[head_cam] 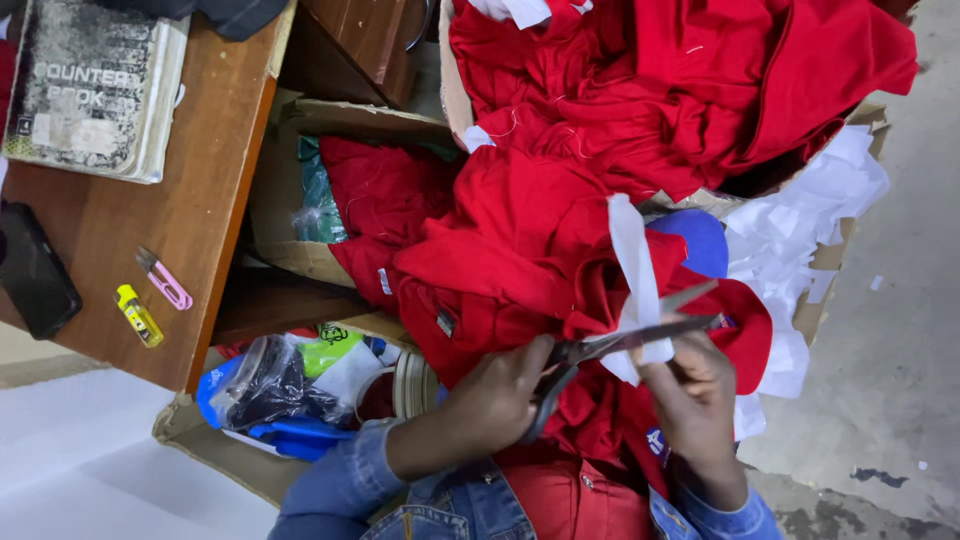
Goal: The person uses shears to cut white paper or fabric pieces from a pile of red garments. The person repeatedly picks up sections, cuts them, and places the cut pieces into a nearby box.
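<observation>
My left hand (490, 405) grips the dark handles of a pair of scissors (615, 345), whose blades point right and are parted around a white strip of backing (638, 280). My right hand (695, 395) pinches the lower end of that white strip against a red cap piece (745, 330) lying on my lap. The strip stands up from the red fabric. Red cloth (520, 250) is piled in front of me, over my knees.
A cardboard box full of red garments (680, 90) sits at the top, white scraps (800, 230) at its right. A wooden table (190, 220) at left carries a notebook (95, 85), a dark phone (35, 270), a yellow lighter (138, 315) and a pink thread snipper (165, 280). Plastic bags (285, 390) fill a box below.
</observation>
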